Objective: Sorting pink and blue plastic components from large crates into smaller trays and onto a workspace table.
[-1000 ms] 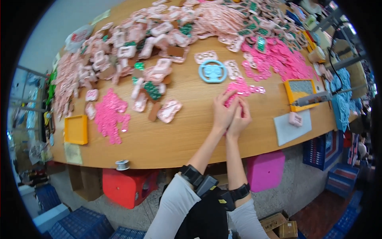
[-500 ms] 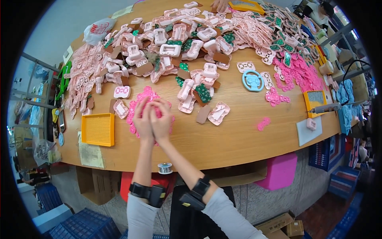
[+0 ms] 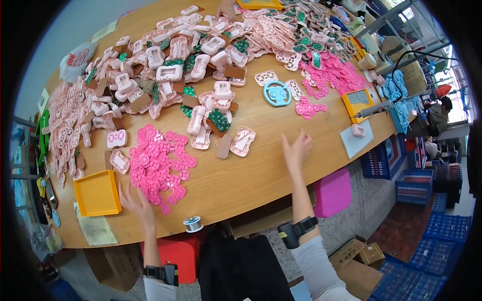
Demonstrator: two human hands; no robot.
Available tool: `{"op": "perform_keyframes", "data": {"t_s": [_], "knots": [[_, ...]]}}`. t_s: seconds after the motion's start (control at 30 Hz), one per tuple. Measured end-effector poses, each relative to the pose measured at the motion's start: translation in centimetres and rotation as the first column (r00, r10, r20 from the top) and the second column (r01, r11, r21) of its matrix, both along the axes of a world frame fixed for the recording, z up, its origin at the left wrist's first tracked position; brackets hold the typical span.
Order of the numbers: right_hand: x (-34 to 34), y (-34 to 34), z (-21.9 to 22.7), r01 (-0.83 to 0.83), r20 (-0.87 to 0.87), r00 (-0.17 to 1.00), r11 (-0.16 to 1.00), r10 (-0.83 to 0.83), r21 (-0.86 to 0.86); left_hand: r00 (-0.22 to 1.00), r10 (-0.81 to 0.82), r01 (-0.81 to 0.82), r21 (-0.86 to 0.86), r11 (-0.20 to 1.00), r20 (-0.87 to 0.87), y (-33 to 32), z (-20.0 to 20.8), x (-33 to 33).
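Observation:
My left hand [image 3: 136, 205] has its fingers spread and holds nothing. It hovers between an orange mesh tray [image 3: 98, 193] and a heap of bright pink button pieces [image 3: 159, 163]. My right hand [image 3: 297, 154] is over the bare wood to the right, thumb and fingers apart, with nothing visible in them. Beyond it lie a small pink button cluster [image 3: 310, 108] and a light-blue toy steering wheel [image 3: 277, 94]. Behind the pink heap are a pale pink shell with pink buttons [image 3: 117, 138] and an open pale pink shell [image 3: 243, 141] beside a brown card piece [image 3: 224, 146].
Pale pink shells [image 3: 175, 47] with green circuit boards cover the far table. A soldering iron [image 3: 374, 109] rests by an orange-framed tray at right. A solder spool [image 3: 193, 224] sits at the near edge. Another person's hand [image 3: 227, 10] is at the far side.
My cupped hands have parted from over the pink heap, the left toward the tray, the right far rightward. The view has shifted right. A loose pink piece on the right no longer shows.

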State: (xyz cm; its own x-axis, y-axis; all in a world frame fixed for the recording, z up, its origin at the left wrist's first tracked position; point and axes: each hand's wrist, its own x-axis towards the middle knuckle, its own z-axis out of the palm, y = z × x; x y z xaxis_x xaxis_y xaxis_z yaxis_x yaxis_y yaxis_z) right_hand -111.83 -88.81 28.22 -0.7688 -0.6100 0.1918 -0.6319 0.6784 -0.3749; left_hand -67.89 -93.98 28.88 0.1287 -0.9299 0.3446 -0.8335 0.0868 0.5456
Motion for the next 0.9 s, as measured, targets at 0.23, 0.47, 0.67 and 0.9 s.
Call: {"op": "perform_keyframes", "data": {"t_s": [0.23,0.47,0.67,0.9], "knots": [[-6.4,3.3,-3.5,-0.218,0.162,0.961,0.975,0.223,-0.048,0.963,0.23,-0.236,0.028,0.971,0.14,4.8,-6.5,2.5],[-19.4,-1.7,-3.4,-0.448,0.129,0.863,0.857,0.489,-0.253,0.913,0.273,-0.316,0.101,0.943,0.304,4.2,-6.1,1.9],[-23.6,-5.6,-3.5,-0.618,0.092,0.785,0.785,0.612,0.051,0.891,0.289,-0.35,0.125,0.928,0.35,4.3,-5.2,2.2],[-21.6,-6.6,-2.1,-0.526,0.186,0.85,0.801,0.492,0.284,0.919,0.275,-0.316,0.11,0.943,0.282,4.3,-5.4,1.4]]}}
